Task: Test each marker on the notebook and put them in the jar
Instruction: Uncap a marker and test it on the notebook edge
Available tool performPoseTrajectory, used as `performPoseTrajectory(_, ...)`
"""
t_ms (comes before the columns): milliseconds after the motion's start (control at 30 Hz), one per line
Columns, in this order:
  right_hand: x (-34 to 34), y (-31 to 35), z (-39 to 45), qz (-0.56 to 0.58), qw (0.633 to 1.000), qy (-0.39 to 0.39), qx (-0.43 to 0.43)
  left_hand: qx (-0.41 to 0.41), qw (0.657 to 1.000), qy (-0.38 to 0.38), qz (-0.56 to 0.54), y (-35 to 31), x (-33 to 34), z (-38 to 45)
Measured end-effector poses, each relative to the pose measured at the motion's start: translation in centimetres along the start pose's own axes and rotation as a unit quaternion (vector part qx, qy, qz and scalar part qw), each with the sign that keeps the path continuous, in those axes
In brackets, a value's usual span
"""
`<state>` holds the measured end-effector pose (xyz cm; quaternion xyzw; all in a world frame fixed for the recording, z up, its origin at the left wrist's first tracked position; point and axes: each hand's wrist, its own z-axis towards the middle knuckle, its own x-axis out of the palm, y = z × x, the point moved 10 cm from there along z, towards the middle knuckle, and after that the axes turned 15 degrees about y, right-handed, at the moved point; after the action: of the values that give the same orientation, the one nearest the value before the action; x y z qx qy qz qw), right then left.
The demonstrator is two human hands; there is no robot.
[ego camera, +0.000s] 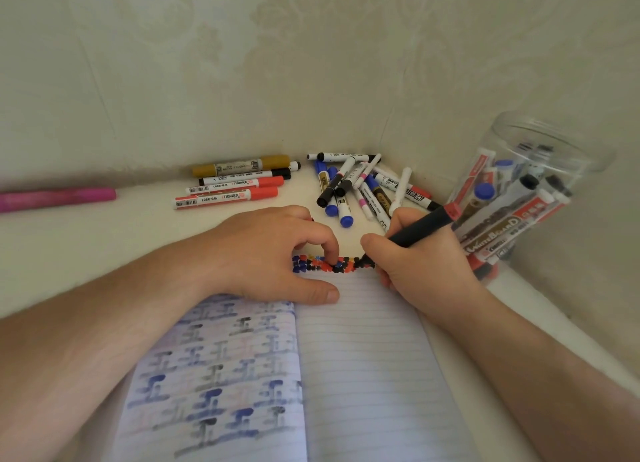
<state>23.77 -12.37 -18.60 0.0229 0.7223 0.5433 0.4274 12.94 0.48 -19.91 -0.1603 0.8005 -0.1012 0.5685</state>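
Marker, dark barrel: held in pen grip by right hand, tip on far edge of open notebook, beside a row of test marks. Left hand: fingers curled, pressing the page flat, holding nothing visible. Jar: far right, part filled. Risk: untested markers lie close beyond; a careless sweep could scatter them.

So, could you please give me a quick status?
Right hand grips dark marker, tip on notebook. Left hand pins page. Jar part-filled; nothing blocking.
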Motion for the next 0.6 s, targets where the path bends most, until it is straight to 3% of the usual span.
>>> performPoseTrajectory(200, -0.1, 0.1, 0.0, 0.016, 1.000, -0.001, -0.008, 0.002, 1.000, -0.017, -0.008, 0.0, -0.1, -0.2)
performPoseTrajectory(333, -1.5, 0.9, -0.7, 0.102, 0.988, -0.045, -0.102, 0.021, 0.987, -0.083, -0.134, 1.2, -0.9, -0.1)
performPoseTrajectory(467, -0.6, 2.2, -0.8, 0.279, 0.938, 0.065, -0.196, 0.046, 0.972, -0.119, -0.197, 1.7, -1.8, -0.3)
performPoseTrajectory(600, -0.2, 1.8, -0.5, 0.383, 0.899, 0.107, -0.182, 0.059, 0.970, -0.127, -0.197, 1.3, -2.2, -0.4)
